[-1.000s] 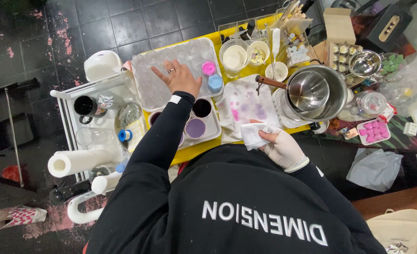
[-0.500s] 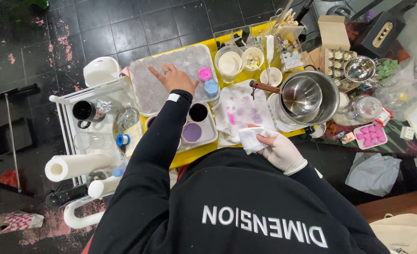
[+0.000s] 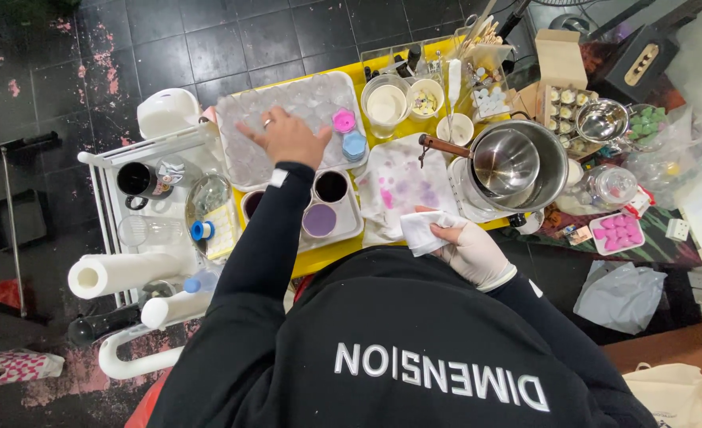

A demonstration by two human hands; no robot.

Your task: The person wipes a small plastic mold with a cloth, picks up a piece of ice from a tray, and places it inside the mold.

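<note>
Left hand (image 3: 287, 139) flat on clear mould tray (image 3: 244, 154); pink cup (image 3: 344, 120) and blue cup (image 3: 354, 145) block just right. Dark jars (image 3: 331, 186) crowd nearer side. Right hand (image 3: 470, 250) faces stained cloth (image 3: 402, 186), open; steel pot (image 3: 525, 166) walls farther right.

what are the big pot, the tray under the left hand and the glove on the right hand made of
Pot: looks like polished steel, with mirror glare inside. Tray under the left hand: likely clear, glossy plastic with molded round pockets. Glove on the right hand: thin, matte white, probably latex or similar.
</note>
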